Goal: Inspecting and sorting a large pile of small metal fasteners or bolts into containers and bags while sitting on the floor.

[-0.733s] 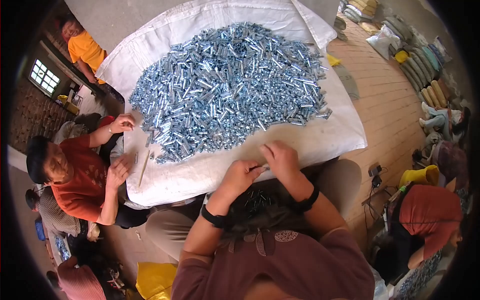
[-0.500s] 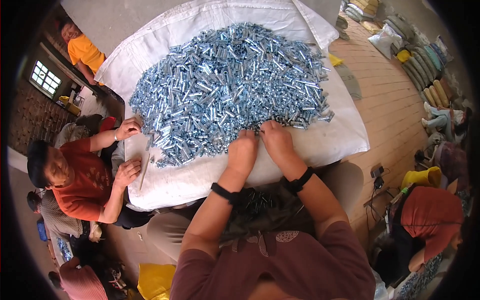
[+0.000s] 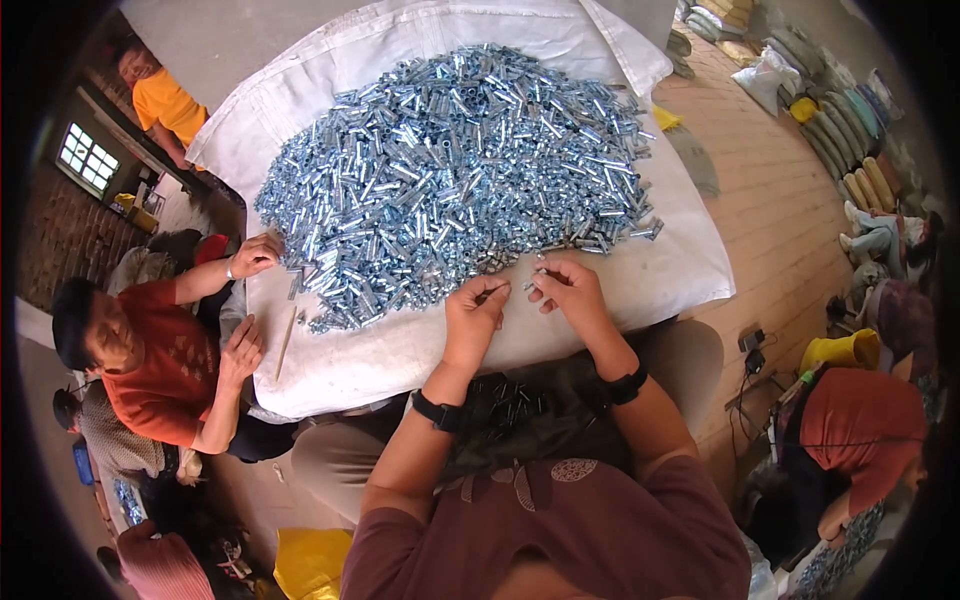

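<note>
A wide heap of small shiny metal tubes and nut-like parts (image 3: 450, 170) covers much of the white cloth (image 3: 680, 270) before me. My left hand (image 3: 474, 322) is closed in a pinch at the heap's near edge; what lies between its fingertips is mostly hidden and looks dark. Just to its right, my right hand (image 3: 575, 300) is closed, thumb and fingers gripping a small shiny metal part (image 3: 530, 286). The fingertips of both hands are a short gap apart. Several thin metal pieces (image 3: 515, 400) lie on dark cloth in my lap.
At the left edge, a co-worker in a red shirt (image 3: 165, 350) has both hands by the heap, near a thin stick (image 3: 286, 345). Another person in red (image 3: 865, 430) works at the lower right. Beside me lies a yellow sack (image 3: 312, 562); filled sacks (image 3: 830, 130) line the right wall.
My hands have drawn back from the heap toward me and moved apart. The co-worker's nearer hand has shifted slightly left, away from the stick.
</note>
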A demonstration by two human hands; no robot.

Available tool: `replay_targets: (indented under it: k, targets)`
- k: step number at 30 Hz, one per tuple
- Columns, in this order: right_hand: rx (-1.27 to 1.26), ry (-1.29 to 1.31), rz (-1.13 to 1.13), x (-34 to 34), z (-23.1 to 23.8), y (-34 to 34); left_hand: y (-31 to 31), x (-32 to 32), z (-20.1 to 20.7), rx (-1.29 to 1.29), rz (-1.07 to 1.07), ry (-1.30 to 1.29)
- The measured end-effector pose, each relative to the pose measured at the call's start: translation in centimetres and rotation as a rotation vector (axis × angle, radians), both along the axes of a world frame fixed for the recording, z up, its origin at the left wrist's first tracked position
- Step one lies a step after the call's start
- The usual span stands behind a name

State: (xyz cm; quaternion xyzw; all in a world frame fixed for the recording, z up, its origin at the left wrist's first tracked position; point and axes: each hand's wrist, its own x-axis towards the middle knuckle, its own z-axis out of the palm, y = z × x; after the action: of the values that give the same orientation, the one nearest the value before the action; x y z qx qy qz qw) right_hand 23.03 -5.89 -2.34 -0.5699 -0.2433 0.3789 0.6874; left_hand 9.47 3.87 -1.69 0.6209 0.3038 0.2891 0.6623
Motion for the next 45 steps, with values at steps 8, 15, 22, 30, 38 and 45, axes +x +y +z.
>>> replay_targets:
  k: [8, 15, 22, 30, 38, 45]
  targets:
    - [0.009, 0.093, 0.043, -4.0, 1.4, -2.7, -2.9, -3.8, 1.8, -0.476, -0.035, -0.234]
    - [0.061, 0.209, -0.010, -5.4, 2.0, -3.2, -4.3, -4.7, 2.8, -0.495, -0.032, -0.261]
    - [0.065, 0.228, -0.016, -6.0, 2.3, -3.3, -4.6, -4.8, 2.4, -0.445, -0.041, -0.331]
    - [-0.021, 0.380, 0.039, -5.2, 1.7, -3.3, -5.1, -4.9, 2.5, -0.156, -0.064, -0.230]
    - [-0.043, 0.455, 0.181, -4.3, 1.4, -3.9, -4.6, -5.3, 1.2, 0.065, -0.135, -0.178]
    - [0.056, 0.626, 0.386, -4.7, -0.1, -3.9, -4.0, -5.3, 1.5, -0.466, -0.295, -0.304]
